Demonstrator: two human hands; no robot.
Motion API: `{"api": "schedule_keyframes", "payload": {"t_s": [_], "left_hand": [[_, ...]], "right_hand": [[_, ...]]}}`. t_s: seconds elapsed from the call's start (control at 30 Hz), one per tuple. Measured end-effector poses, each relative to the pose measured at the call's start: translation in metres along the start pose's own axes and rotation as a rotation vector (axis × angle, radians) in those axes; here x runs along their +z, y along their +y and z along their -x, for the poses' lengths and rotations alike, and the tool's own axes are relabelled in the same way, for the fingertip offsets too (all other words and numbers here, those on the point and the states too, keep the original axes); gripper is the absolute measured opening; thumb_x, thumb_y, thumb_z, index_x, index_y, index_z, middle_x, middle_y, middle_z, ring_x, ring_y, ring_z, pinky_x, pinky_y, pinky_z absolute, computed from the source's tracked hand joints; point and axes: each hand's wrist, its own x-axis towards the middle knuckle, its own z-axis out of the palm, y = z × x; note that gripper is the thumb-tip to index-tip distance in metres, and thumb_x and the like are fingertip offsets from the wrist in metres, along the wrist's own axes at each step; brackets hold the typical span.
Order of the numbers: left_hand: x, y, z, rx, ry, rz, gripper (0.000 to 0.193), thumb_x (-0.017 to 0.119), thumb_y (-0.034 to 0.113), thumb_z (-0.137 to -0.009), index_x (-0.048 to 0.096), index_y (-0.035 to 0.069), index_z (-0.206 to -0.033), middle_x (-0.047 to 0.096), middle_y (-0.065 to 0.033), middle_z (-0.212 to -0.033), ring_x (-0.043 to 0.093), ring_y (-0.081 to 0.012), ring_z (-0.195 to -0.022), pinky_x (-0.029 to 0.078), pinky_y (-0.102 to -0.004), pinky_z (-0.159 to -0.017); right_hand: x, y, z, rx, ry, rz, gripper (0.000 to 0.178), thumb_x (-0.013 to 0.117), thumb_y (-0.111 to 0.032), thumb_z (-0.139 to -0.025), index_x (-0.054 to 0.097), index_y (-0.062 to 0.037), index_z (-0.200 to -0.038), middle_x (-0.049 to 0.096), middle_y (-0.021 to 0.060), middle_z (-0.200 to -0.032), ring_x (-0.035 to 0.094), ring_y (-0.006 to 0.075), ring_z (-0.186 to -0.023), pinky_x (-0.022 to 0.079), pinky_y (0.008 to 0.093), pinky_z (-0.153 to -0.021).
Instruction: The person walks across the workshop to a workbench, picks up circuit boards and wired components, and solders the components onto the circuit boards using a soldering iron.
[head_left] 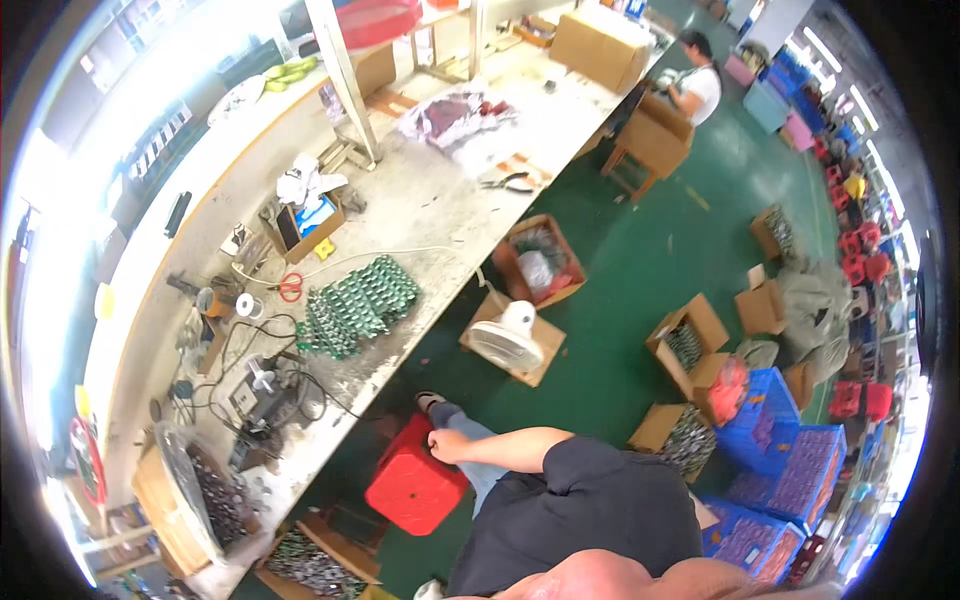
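Right hand point(447, 446) curled closed on edge of red stool point(412, 497); stool beside worktop point(440, 215); left of the hands unseen, state cannot be told; white fan point(507, 340) near stool.

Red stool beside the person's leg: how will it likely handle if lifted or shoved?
The red stool looks like moulded plastic, so it's probably stiff and light for its size. Its seat looks smooth, so it may be a bit slippery to grip. With nothing visible on the seat, a push would likely slide it fairly easily over the smooth-looking green floor.
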Motion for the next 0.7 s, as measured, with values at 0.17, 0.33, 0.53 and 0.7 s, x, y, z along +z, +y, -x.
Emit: {"api": "schedule_keyframes", "payload": {"t_s": [0.17, 0.33, 0.53, 0.7], "left_hand": [[0.042, -0.013, 0.100, -0.468, 0.165, 0.299, 0.030, 0.059, 0.029, -0.081, 0.069, 0.001, -0.079, 0.069, -0.0129, -0.074, 0.063, -0.0270, -0.062, 0.048, -0.0371, -0.064], [-0.077, 0.094, 0.079, -0.577, 0.168, 0.456, 0.023, 0.068, 0.018, -0.080, 0.062, -0.003, -0.072, 0.060, -0.0075, -0.062, 0.054, -0.0151, -0.053, 0.043, -0.0324, -0.050], [-0.146, 0.052, 0.056, -0.583, 0.517, 0.596, 0.021, 0.062, 0.012, -0.082, 0.055, 0.003, -0.065, 0.053, -0.0001, -0.057, 0.046, -0.0098, -0.051, 0.038, -0.0278, -0.048], [-0.097, -0.078, 0.085, -0.889, 0.572, 0.610, 0.016, 0.066, 0.013, -0.082, 0.063, -0.002, -0.075, 0.061, -0.0057, -0.063, 0.057, -0.0121, -0.055, 0.046, -0.0287, -0.050]], "right_hand": [[0.051, -0.028, -0.086, -0.030, -0.266, -0.026, 0.068, 0.056, -0.018, -0.080, 0.029, -0.0087, -0.142, 0.046, 0.0242, -0.130, 0.055, 0.0409, -0.108, 0.047, 0.0478, -0.088], [0.044, -0.056, -0.154, 0.177, -0.262, 0.108, 0.042, 0.054, -0.030, -0.083, 0.058, 0.0005, -0.112, 0.066, 0.0209, -0.091, 0.062, 0.0363, -0.094, 0.050, 0.0483, -0.080], [0.012, -0.001, -0.191, 0.184, 0.113, 0.181, 0.043, 0.045, -0.037, -0.088, 0.058, -0.0128, -0.121, 0.056, 0.0115, -0.128, 0.051, 0.0320, -0.117, 0.043, 0.0412, -0.096], [0.048, 0.061, -0.206, 0.111, 0.137, 0.616, 0.051, 0.039, -0.038, -0.090, 0.048, -0.0128, -0.134, 0.047, 0.0099, -0.139, 0.044, 0.0310, -0.126, 0.034, 0.0413, -0.106]]}}
